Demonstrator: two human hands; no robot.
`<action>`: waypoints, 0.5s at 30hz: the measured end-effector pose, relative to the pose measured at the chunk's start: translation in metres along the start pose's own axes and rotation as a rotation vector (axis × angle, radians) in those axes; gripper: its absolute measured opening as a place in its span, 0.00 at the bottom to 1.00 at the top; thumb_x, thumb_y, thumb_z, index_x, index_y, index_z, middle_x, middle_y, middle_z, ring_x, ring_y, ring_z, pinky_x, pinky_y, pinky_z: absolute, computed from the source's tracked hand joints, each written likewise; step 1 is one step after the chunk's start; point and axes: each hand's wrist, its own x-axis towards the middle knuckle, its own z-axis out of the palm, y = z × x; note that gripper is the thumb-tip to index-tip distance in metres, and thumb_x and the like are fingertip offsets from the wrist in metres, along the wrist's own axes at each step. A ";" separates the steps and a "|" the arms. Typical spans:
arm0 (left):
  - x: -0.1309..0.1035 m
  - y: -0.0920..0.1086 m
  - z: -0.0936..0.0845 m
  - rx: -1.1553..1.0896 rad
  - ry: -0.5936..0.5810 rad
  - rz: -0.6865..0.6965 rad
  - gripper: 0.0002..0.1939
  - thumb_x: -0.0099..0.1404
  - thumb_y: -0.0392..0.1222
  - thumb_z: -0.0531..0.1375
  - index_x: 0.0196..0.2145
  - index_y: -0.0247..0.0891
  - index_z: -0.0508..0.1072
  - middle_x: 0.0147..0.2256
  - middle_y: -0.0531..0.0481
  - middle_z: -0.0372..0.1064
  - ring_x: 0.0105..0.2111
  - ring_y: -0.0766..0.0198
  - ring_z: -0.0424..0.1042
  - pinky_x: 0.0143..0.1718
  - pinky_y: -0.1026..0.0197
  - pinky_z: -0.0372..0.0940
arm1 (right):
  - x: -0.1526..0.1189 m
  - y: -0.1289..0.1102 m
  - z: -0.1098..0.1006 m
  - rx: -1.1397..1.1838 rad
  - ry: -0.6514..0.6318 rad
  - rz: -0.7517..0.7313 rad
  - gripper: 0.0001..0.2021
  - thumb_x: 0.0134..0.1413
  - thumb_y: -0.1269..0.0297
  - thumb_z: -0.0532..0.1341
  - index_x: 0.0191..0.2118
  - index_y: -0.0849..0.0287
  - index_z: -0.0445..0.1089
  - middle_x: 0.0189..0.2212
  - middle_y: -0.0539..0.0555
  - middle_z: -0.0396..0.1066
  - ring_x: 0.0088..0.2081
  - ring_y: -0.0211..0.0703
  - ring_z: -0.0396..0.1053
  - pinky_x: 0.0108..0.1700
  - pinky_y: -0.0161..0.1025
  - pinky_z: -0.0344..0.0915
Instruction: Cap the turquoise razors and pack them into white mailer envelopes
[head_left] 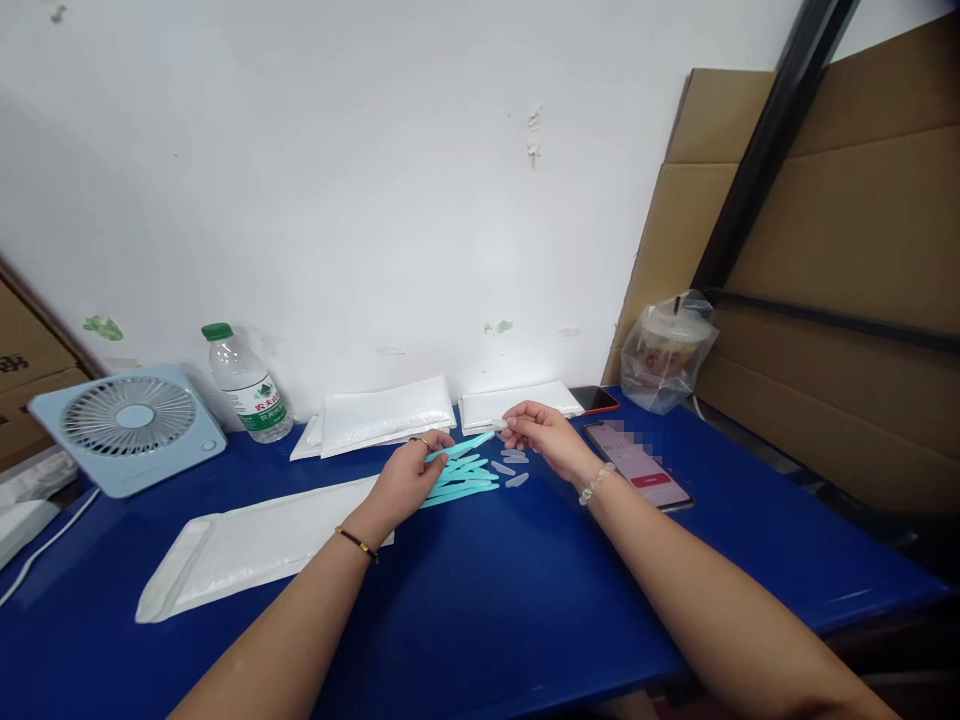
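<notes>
My left hand (414, 470) pinches a slim turquoise stick (474, 441), shaped like an eyebrow razor, whose far end points toward my other hand. Between the thumb and fingertips of my right hand (534, 432) is a small translucent cap (498, 425), close to the tip of that stick; whether the two touch I cannot tell. Several more turquoise sticks (465, 488) lie in a loose, crossing pile beneath and beside my left hand. Several loose translucent caps (517, 480) are scattered on the blue table just right of the pile.
A white padded envelope (262, 540) lies under my left wrist. More envelopes (390, 412) rest along the wall, beside a water bottle (251, 390) and a blue fan (135, 425). At right are a lit phone (637, 465), a dark phone (598, 399) and a bagged drink cup (666, 355).
</notes>
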 end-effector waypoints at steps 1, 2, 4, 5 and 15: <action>0.000 0.000 0.000 0.002 -0.002 0.000 0.12 0.63 0.44 0.48 0.41 0.41 0.67 0.30 0.53 0.66 0.28 0.64 0.64 0.31 0.63 0.57 | 0.000 0.000 0.001 -0.007 -0.002 -0.008 0.12 0.44 0.59 0.64 0.34 0.61 0.67 0.26 0.52 0.72 0.26 0.36 0.69 0.27 0.32 0.60; 0.000 0.000 0.000 0.003 -0.003 0.000 0.12 0.63 0.44 0.48 0.41 0.41 0.66 0.30 0.53 0.66 0.28 0.65 0.64 0.31 0.63 0.56 | -0.001 -0.001 0.001 -0.019 -0.004 -0.015 0.12 0.44 0.60 0.64 0.33 0.61 0.67 0.26 0.52 0.72 0.26 0.35 0.69 0.27 0.32 0.60; 0.000 0.000 0.000 0.000 -0.002 0.000 0.12 0.62 0.43 0.49 0.41 0.41 0.66 0.30 0.53 0.66 0.27 0.65 0.64 0.30 0.63 0.56 | -0.002 -0.002 0.003 -0.046 -0.016 -0.026 0.11 0.44 0.60 0.64 0.33 0.61 0.67 0.26 0.52 0.72 0.25 0.35 0.69 0.27 0.32 0.60; 0.000 0.000 0.000 -0.002 -0.003 0.000 0.12 0.62 0.43 0.49 0.41 0.41 0.66 0.30 0.53 0.66 0.27 0.65 0.64 0.30 0.63 0.56 | -0.002 -0.002 0.004 -0.057 -0.027 -0.028 0.11 0.44 0.61 0.64 0.32 0.61 0.68 0.26 0.51 0.72 0.25 0.35 0.69 0.27 0.32 0.61; 0.000 -0.002 0.001 0.005 0.005 0.002 0.11 0.63 0.43 0.49 0.41 0.42 0.66 0.31 0.54 0.65 0.26 0.66 0.62 0.27 0.64 0.54 | 0.001 0.002 -0.002 0.000 0.011 -0.027 0.15 0.41 0.59 0.67 0.35 0.63 0.70 0.26 0.53 0.72 0.26 0.36 0.69 0.28 0.33 0.64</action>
